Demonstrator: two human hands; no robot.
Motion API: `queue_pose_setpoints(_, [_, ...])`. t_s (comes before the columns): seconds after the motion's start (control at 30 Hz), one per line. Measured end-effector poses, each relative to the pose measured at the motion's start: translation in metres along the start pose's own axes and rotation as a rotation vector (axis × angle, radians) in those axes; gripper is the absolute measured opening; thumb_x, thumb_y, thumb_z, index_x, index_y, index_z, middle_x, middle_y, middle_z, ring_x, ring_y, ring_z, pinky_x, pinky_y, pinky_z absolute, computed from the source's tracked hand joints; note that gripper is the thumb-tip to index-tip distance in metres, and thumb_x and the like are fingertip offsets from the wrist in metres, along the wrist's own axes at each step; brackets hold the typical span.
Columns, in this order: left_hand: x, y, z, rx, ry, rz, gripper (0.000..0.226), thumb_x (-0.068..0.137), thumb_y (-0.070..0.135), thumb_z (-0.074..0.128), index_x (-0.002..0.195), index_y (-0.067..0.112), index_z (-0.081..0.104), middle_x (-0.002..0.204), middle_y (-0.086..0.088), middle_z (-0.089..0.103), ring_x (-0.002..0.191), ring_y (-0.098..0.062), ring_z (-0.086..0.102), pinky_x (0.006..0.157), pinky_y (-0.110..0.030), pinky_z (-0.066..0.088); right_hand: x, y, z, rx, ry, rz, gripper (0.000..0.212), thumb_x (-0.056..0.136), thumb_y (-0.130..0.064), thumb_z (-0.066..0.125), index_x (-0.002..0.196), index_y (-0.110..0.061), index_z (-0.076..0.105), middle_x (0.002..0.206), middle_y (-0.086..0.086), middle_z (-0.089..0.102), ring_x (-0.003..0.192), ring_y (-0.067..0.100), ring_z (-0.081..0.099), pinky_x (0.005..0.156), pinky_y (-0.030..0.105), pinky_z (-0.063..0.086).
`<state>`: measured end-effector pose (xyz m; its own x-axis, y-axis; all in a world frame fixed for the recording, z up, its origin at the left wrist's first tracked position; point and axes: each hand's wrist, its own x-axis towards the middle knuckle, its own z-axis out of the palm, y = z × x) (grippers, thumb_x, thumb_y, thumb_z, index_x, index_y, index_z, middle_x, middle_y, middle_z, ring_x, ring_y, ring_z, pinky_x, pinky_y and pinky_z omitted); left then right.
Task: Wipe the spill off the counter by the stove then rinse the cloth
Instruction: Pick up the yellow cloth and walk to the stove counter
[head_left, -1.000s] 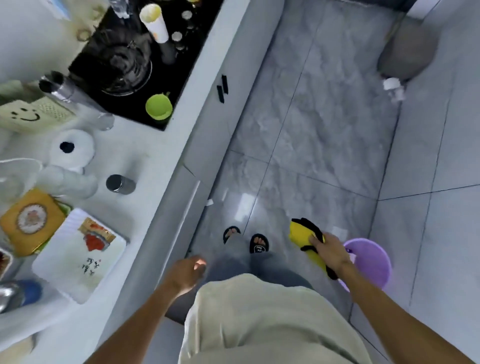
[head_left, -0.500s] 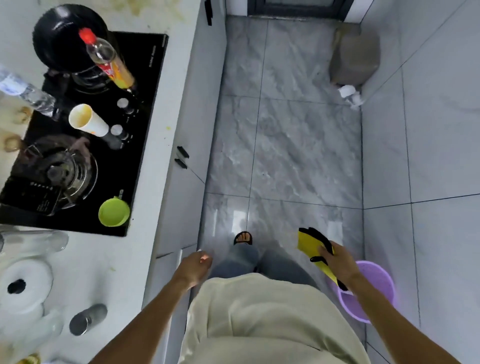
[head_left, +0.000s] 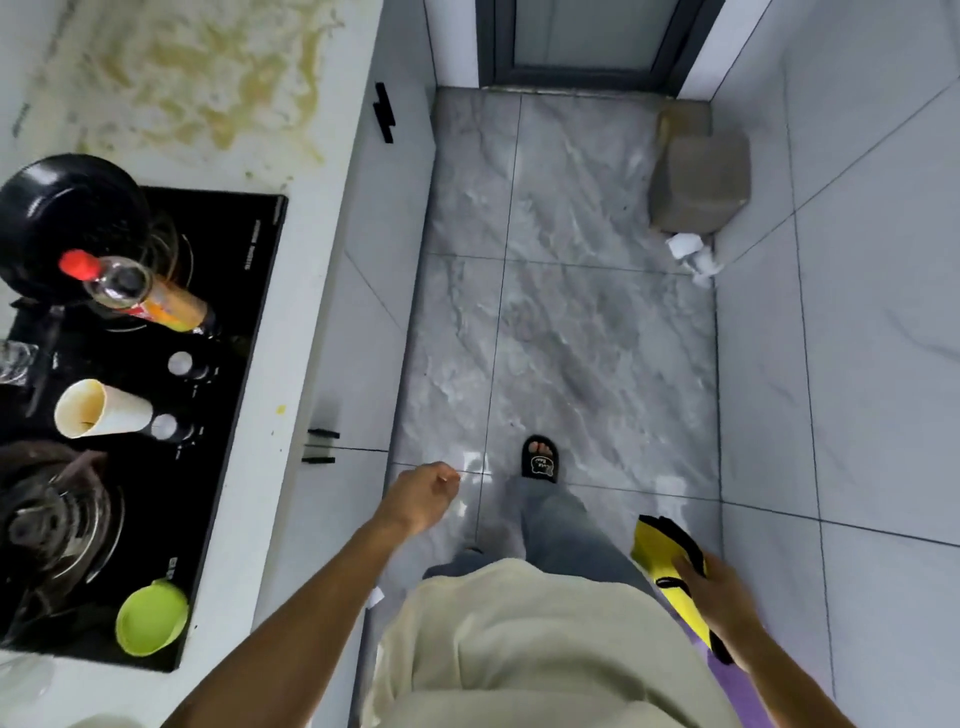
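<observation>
A yellowish-brown spill (head_left: 208, 78) spreads over the white counter (head_left: 296, 291) at the top left, just beyond the black stove (head_left: 223, 374). My right hand (head_left: 719, 597) hangs low at the right, shut on a yellow cloth with black trim (head_left: 657, 551). My left hand (head_left: 423, 493) is loosely curled in front of the cabinet doors and holds nothing. Both hands are well short of the spill.
On the stove stand a black pan (head_left: 67, 218), a red-capped bottle (head_left: 140, 296), a paper cup (head_left: 98, 408), a green cup (head_left: 150, 618) and a glass pot lid (head_left: 47, 525). A purple bucket (head_left: 737, 686) is behind my right arm. A bin (head_left: 701, 176) stands by the door.
I have walked forward along the counter; the spill has come into view and the stove has slid down the frame. My right hand still holds the cloth, now lower and further right.
</observation>
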<state>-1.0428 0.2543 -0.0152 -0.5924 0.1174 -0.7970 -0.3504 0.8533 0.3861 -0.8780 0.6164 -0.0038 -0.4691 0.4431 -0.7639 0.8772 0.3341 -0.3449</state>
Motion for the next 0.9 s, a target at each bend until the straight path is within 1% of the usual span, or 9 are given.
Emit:
queue_pose_setpoints(0.13, [0.017, 0.003, -0.012, 0.002, 0.003, -0.082, 0.028, 0.111, 0.032, 0.050, 0.124, 0.021, 0.073, 0.132, -0.006, 0.073, 0.118, -0.026, 0.069, 0.091, -0.023, 0.046, 0.071, -0.083, -0.034, -0.055, -0.052, -0.052, 0.018, 0.104, -0.016, 0.059, 0.113, -0.009, 0.072, 0.100, 0.012, 0.077, 0.095, 0.032, 0.073, 0.092, 0.045, 0.052])
queue_pose_setpoints(0.3, [0.024, -0.003, -0.023, -0.047, 0.004, -0.220, 0.025, 0.110, 0.028, 0.053, 0.116, 0.017, 0.074, 0.129, -0.007, 0.074, 0.118, -0.024, 0.069, 0.093, -0.025, 0.049, 0.135, -0.206, -0.056, -0.176, -0.106, -0.215, 0.024, 0.107, -0.020, 0.056, 0.114, -0.001, 0.067, 0.109, 0.024, 0.072, 0.095, 0.039, 0.067, 0.080, 0.042, 0.051])
queue_pose_setpoints(0.37, [0.029, -0.004, -0.028, -0.063, 0.001, -0.270, 0.027, 0.111, 0.028, 0.050, 0.118, 0.017, 0.073, 0.129, -0.006, 0.074, 0.120, -0.023, 0.068, 0.098, -0.026, 0.048, 0.154, -0.251, -0.060, -0.221, -0.116, -0.277, 0.021, 0.107, -0.021, 0.056, 0.109, -0.002, 0.065, 0.107, 0.026, 0.071, 0.085, 0.035, 0.064, 0.070, 0.039, 0.047])
queue_pose_setpoints(0.6, [0.080, 0.017, -0.078, -0.030, -0.005, -0.285, 0.035, 0.113, 0.033, 0.045, 0.135, 0.020, 0.069, 0.141, -0.001, 0.069, 0.130, -0.017, 0.064, 0.102, -0.020, 0.043, 0.205, -0.364, -0.060, -0.253, -0.140, -0.368, 0.027, 0.107, -0.023, 0.057, 0.125, -0.004, 0.065, 0.111, 0.020, 0.071, 0.099, 0.037, 0.065, 0.082, 0.044, 0.048])
queue_pose_setpoints(0.63, [0.092, 0.024, -0.091, -0.019, -0.006, -0.273, 0.036, 0.113, 0.031, 0.043, 0.135, 0.020, 0.068, 0.143, -0.001, 0.068, 0.131, -0.017, 0.063, 0.103, -0.020, 0.043, 0.211, -0.374, -0.061, -0.257, -0.145, -0.365, 0.026, 0.108, -0.023, 0.056, 0.125, -0.006, 0.066, 0.109, 0.018, 0.071, 0.097, 0.033, 0.067, 0.081, 0.043, 0.050])
queue_pose_setpoints(0.73, [0.131, 0.052, -0.136, 0.045, -0.008, -0.200, 0.036, 0.114, 0.024, 0.041, 0.138, 0.016, 0.067, 0.147, -0.003, 0.065, 0.133, -0.020, 0.062, 0.107, -0.023, 0.043, 0.221, -0.395, -0.068, -0.241, -0.139, -0.343, 0.017, 0.107, -0.022, 0.058, 0.116, -0.011, 0.067, 0.098, 0.005, 0.069, 0.075, 0.000, 0.066, 0.066, 0.022, 0.049])
queue_pose_setpoints(0.77, [0.145, 0.064, -0.153, 0.079, -0.014, -0.178, 0.036, 0.114, 0.021, 0.041, 0.139, 0.015, 0.066, 0.148, -0.004, 0.064, 0.133, -0.021, 0.062, 0.108, -0.024, 0.043, 0.227, -0.399, -0.071, -0.234, -0.129, -0.320, 0.015, 0.106, -0.022, 0.060, 0.113, -0.011, 0.068, 0.099, 0.006, 0.070, 0.076, 0.000, 0.064, 0.067, 0.023, 0.048])
queue_pose_setpoints(0.83, [0.172, 0.092, -0.185, 0.088, -0.009, -0.154, 0.036, 0.115, 0.021, 0.041, 0.141, 0.012, 0.064, 0.149, -0.006, 0.063, 0.134, -0.023, 0.062, 0.110, -0.025, 0.044, 0.237, -0.405, -0.079, -0.227, -0.131, -0.246, 0.016, 0.105, -0.022, 0.062, 0.110, -0.009, 0.069, 0.104, 0.013, 0.074, 0.083, 0.017, 0.066, 0.072, 0.036, 0.047])
queue_pose_setpoints(0.9, [0.197, 0.123, -0.215, 0.057, 0.011, -0.152, 0.038, 0.115, 0.026, 0.043, 0.146, 0.011, 0.060, 0.152, -0.007, 0.061, 0.136, -0.025, 0.061, 0.114, -0.027, 0.044, 0.246, -0.408, -0.088, -0.227, -0.121, -0.198, 0.017, 0.104, -0.021, 0.062, 0.108, -0.007, 0.069, 0.105, 0.017, 0.074, 0.085, 0.026, 0.065, 0.074, 0.039, 0.046])
